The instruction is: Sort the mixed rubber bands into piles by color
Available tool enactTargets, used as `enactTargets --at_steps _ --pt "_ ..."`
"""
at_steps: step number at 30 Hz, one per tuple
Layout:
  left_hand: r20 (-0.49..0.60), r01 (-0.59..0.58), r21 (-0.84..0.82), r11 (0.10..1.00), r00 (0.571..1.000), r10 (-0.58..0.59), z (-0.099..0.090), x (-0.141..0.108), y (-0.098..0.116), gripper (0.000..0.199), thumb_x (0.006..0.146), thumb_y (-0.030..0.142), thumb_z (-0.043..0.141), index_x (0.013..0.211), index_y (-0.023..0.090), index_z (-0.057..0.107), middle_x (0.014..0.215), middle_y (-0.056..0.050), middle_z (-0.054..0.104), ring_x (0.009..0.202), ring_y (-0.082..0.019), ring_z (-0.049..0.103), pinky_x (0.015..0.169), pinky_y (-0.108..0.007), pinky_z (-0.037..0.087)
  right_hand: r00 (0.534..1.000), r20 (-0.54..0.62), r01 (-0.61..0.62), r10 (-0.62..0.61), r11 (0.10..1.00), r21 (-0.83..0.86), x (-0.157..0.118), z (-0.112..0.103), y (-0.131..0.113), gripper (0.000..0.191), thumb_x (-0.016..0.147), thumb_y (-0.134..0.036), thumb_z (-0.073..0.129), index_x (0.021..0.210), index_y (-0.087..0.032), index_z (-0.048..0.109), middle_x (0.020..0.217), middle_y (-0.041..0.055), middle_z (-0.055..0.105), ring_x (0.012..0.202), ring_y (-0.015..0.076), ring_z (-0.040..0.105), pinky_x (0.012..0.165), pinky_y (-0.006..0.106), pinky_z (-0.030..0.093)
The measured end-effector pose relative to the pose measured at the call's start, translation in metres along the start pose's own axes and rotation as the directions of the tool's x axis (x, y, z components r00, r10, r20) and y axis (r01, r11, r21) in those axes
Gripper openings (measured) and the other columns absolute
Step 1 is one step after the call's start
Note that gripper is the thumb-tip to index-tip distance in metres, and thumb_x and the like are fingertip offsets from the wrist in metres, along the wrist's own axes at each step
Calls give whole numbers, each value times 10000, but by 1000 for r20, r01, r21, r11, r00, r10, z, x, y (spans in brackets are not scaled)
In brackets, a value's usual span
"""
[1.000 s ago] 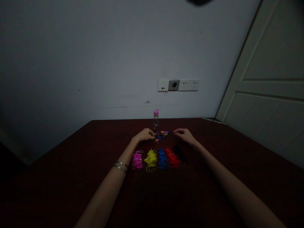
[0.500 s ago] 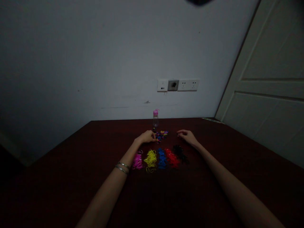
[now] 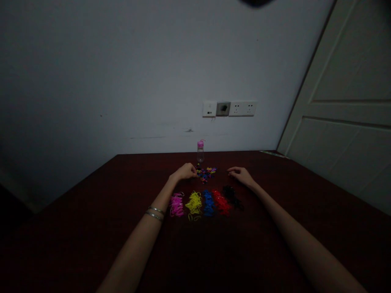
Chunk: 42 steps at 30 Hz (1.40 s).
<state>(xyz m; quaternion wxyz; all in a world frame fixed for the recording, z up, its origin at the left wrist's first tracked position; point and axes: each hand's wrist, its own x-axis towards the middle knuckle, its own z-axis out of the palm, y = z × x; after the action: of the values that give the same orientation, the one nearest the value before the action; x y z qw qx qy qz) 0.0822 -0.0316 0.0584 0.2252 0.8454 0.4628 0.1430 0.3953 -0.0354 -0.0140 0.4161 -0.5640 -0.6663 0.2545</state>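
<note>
My left hand [image 3: 187,171] is at the left edge of a small mixed pile of coloured rubber bands [image 3: 208,173], its fingers curled together. What lies between its fingertips is too small and dark to make out. To the right of that pile, my right hand [image 3: 242,176] rests low over the table with fingers stretched to the left and slightly apart, holding nothing I can see. Nearer to me lie sorted heaps in a row: pink bands [image 3: 176,205], yellow bands [image 3: 194,202], blue bands [image 3: 209,203], red bands [image 3: 221,203] and black bands [image 3: 232,197].
Behind the mixed pile stands a small clear bottle [image 3: 200,154] with a pink cap. The dark red table [image 3: 195,252] meets a pale wall [image 3: 137,81] carrying socket plates [image 3: 242,108]. A panelled door [image 3: 345,110] is at the right.
My left hand has shifted slightly left and away from the middle of the mixed pile, uncovering more of its left side. My right hand stays in place.
</note>
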Motion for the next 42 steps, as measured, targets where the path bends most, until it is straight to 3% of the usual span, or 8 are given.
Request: enactTargets --at_steps 8,17,24,28,32,36,38,42 --pt "25 27 -8 1000 999 -27 -12 -7 2 157 650 186 567 647 94 694 535 -20 597 515 -96 494 510 -196 344 1000 7 -9 9 1000 -1 1 -1 0 262 682 -243 555 885 -147 691 762 47 704 714 167 634 638 240 461" --pt "202 108 -17 994 974 -102 -24 -16 15 112 614 124 596 630 109 706 507 -11 604 507 -95 513 527 -195 381 999 -7 49 -49 998 -34 4 0 6 271 677 -270 543 866 -156 700 751 48 699 717 180 626 658 259 457" --pt "443 113 15 994 890 -108 -20 -30 34 126 599 245 689 567 124 701 472 -12 585 413 -67 391 447 -203 304 1000 -5 28 -28 998 -57 7 1 8 264 667 -281 568 856 -157 706 735 37 692 674 167 612 618 247 454" --pt "508 135 15 991 852 -124 -20 -32 39 196 529 304 758 503 127 677 439 -24 560 394 -75 373 426 -221 286 999 -14 27 -28 998 -64 6 1 6 245 669 -258 567 843 -163 711 751 37 699 707 170 625 658 253 466" --pt "482 162 -20 987 866 -132 -24 -32 34 247 462 339 797 478 134 661 398 -8 520 378 -72 363 404 -219 255 998 -30 44 -47 995 -91 4 2 3 230 677 -244 565 833 -165 714 783 42 706 728 176 631 701 269 473" --pt "424 168 -49 985 896 -132 -28 -28 15 255 501 363 771 536 129 676 418 7 517 392 -71 376 407 -214 243 998 -35 40 -44 994 -106 1 2 -1 224 683 -228 563 836 -170 716 795 41 710 749 179 635 730 275 477" --pt "337 167 -84 982 933 -130 -30 -25 2 276 546 387 739 542 121 666 424 12 504 398 -68 368 411 -216 234 999 -31 36 -40 993 -115 0 1 -4 222 682 -218 560 830 -165 717 799 47 711 759 183 638 743 277 478" --pt "46 142 -232 962 990 -135 -28 -19 -24 361 619 458 677 546 105 646 435 16 479 419 -65 351 426 -216 230 998 -15 52 -55 988 -144 -2 0 -9 230 692 -218 549 833 -157 721 821 60 714 789 197 640 765 291 477"
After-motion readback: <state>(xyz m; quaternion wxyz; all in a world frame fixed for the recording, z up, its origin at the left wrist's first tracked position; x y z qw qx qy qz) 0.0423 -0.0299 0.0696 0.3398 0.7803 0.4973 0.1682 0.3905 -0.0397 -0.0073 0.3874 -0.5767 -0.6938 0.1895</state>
